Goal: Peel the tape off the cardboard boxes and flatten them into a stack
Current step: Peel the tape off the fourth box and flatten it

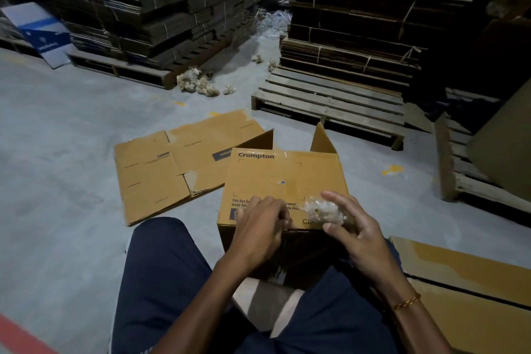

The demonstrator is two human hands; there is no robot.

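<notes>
Between the knees: a person sits on the grey floor (57,195), dark-trousered legs apart, with a brown cardboard box (284,181) standing between them.
Left hand: the left hand (260,228) reaches in from the lower middle, back of the hand up, fingers curled down over the box's near top edge; the fingertips seem to pinch something at that edge, but what they pinch cannot be made out.
Right hand: the right hand (349,227) comes in from the lower right with a thin gold bracelet (406,302) on the wrist; thumb and spread fingers close loosely round a crumpled wad of clear tape (324,211), held just above the near right corner of the box top.
Box: upright, its printed top panel facing the camera, "Crompton" at the far left corner; two far flaps stand up.
Near right: a flattened piece of cardboard (474,273) lies on the floor beside the right leg.
Left of the box: a flattened box (172,164) lies on the floor, touching or just behind the standing box's far left side.
Farther: crumpled tape scraps (198,83) lie by a wooden pallet (330,103).
Far edge: tall bundled cardboard stacks (359,17) rest on pallets.
</notes>
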